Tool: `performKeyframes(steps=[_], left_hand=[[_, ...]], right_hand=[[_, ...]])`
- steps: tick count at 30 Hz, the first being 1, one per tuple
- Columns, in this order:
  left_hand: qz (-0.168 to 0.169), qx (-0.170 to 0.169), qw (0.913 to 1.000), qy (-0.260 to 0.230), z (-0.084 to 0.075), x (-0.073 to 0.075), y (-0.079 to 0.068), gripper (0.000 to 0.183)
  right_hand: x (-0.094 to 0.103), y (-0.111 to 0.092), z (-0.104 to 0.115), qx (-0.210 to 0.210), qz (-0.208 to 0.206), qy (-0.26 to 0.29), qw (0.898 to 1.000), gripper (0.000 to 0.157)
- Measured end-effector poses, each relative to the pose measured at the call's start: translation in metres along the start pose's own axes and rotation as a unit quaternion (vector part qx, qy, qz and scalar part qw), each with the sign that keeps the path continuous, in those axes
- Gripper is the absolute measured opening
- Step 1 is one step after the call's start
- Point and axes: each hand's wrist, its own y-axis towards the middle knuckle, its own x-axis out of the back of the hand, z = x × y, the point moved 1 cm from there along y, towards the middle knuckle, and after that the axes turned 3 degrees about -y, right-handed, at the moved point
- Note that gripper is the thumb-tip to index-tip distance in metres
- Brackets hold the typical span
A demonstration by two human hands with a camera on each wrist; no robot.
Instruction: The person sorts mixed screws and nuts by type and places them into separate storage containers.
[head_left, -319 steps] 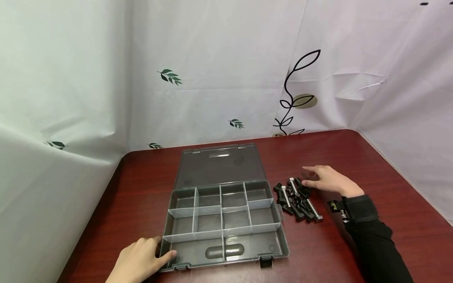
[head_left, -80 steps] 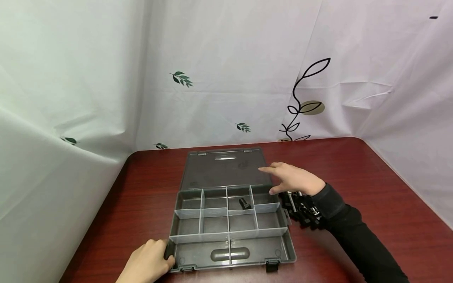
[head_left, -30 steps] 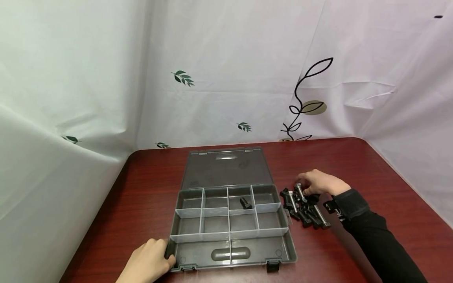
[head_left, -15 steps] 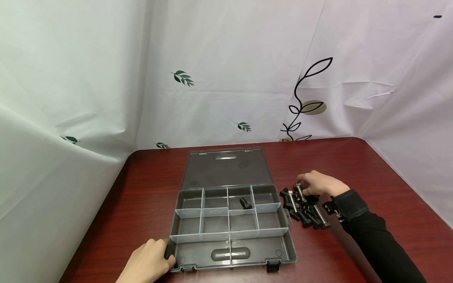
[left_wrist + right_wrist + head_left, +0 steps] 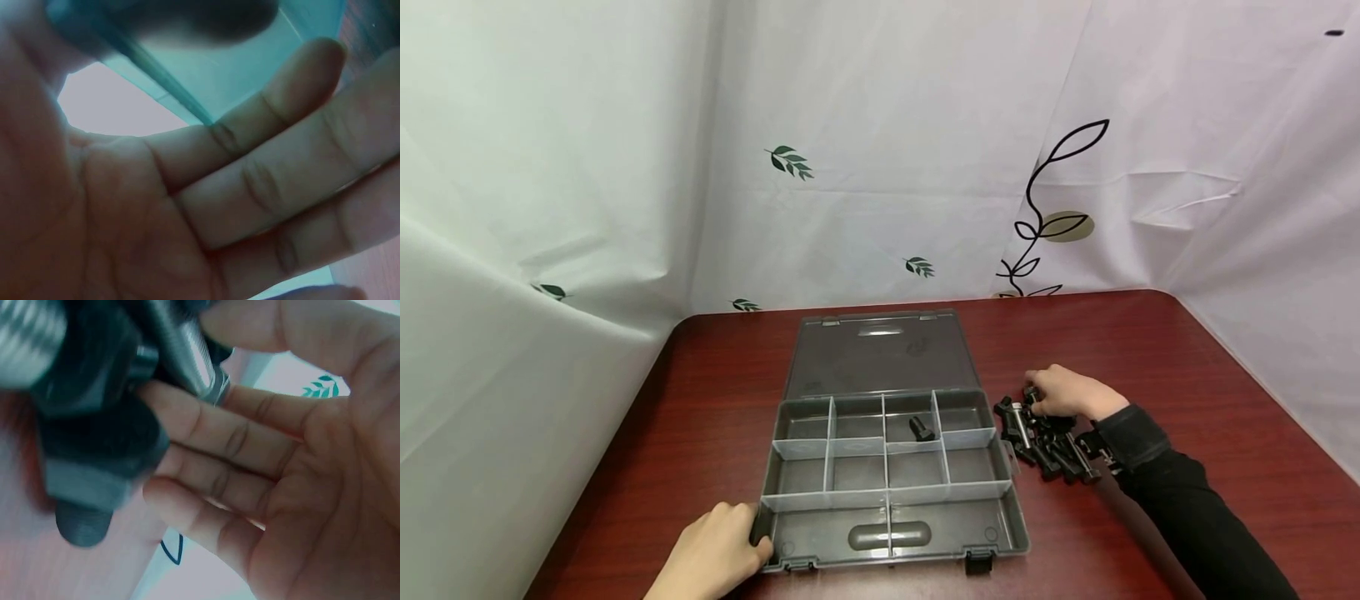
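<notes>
A grey compartment organizer box (image 5: 827, 567) lies with its lid folded back. My left hand (image 5: 711, 550) grips its front left corner, thumb over the wall; in the left wrist view the fingers (image 5: 269, 181) run along the outside. One black bolt (image 5: 921, 429) lies in a back-row compartment, third from the left. Right of the box is a pile of black and silver bolts (image 5: 1047, 465). My right hand (image 5: 1071, 394) is at the pile's far side. In the right wrist view, its thumb and index finger pinch a silver threaded bolt (image 5: 181, 347); the fingertips are partly hidden.
The lid (image 5: 880, 354) rests on the dark red table (image 5: 722, 392) behind the box. A latch (image 5: 977, 562) hangs from the box's front edge. White printed curtains (image 5: 865, 217) hang behind the table and at its sides.
One black bolt has come into the back-row compartment since the earliest frame. My right hand went from above the box back to the pile, then shifted slightly left. My left hand stays at the corner.
</notes>
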Motion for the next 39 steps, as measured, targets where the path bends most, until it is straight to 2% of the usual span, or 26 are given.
performKeyframes(steps=[12, 22, 28, 36, 39], left_hand=[[0.003, 0.002, 1.0, -0.001, 0.0, 0.0, 0.001, 0.024], [0.006, 0.004, 1.0, -0.002, -0.001, 0.0, 0.001, 0.023], [0.003, 0.002, 1.0, -0.003, 0.0, 0.0, 0.0, 0.023], [0.003, -0.001, 1.0, -0.008, 0.0, -0.001, 0.001, 0.023], [0.009, 0.003, 0.9999, -0.007, 0.0, -0.001, 0.001, 0.022]], right_hand=[[-0.003, 0.003, -0.001, -0.006, -0.027, 0.006, 1.0, 0.038], [-0.005, 0.004, -0.006, -0.001, -0.04, 0.023, 0.999, 0.038], [-0.003, 0.0, -0.006, 0.002, -0.057, 0.048, 0.997, 0.034], [0.005, -0.003, -0.007, -0.006, -0.076, 0.051, 0.996, 0.032], [0.008, -0.003, -0.006, 0.003, -0.08, 0.053, 0.995, 0.03]])
